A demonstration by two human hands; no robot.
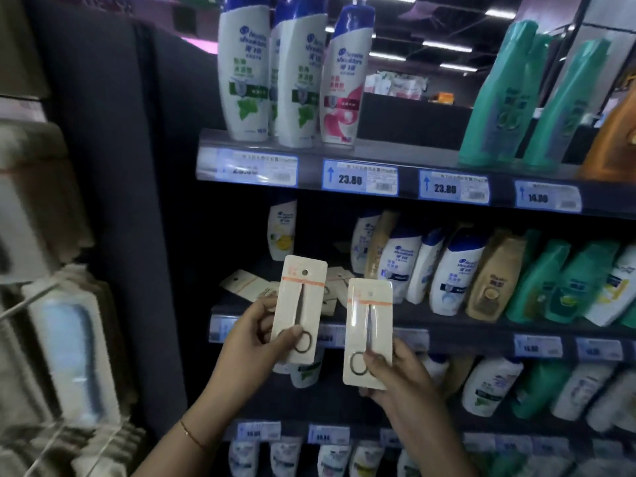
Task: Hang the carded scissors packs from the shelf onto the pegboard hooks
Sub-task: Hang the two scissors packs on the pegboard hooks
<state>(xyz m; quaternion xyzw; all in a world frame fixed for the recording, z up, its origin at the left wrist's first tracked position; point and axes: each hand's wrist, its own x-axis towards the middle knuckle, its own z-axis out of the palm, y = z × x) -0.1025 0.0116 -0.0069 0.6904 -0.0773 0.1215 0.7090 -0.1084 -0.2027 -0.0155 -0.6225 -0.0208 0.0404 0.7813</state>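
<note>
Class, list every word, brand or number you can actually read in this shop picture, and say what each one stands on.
"head & shoulders": white shampoo bottles, top shelf.
"23.80": second price tag on the top shelf edge.
"23.80": third price tag.
Other price tags, the Chinese bottle text and the print on the scissors packs: too blurred to read.

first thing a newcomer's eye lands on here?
Two carded scissors packs held upright at centre: one in the left hand, pack, one slightly lower in the right hand, pack. Behind them, more packs lie on the shelf, and white shampoo bottles stand top left.
</note>
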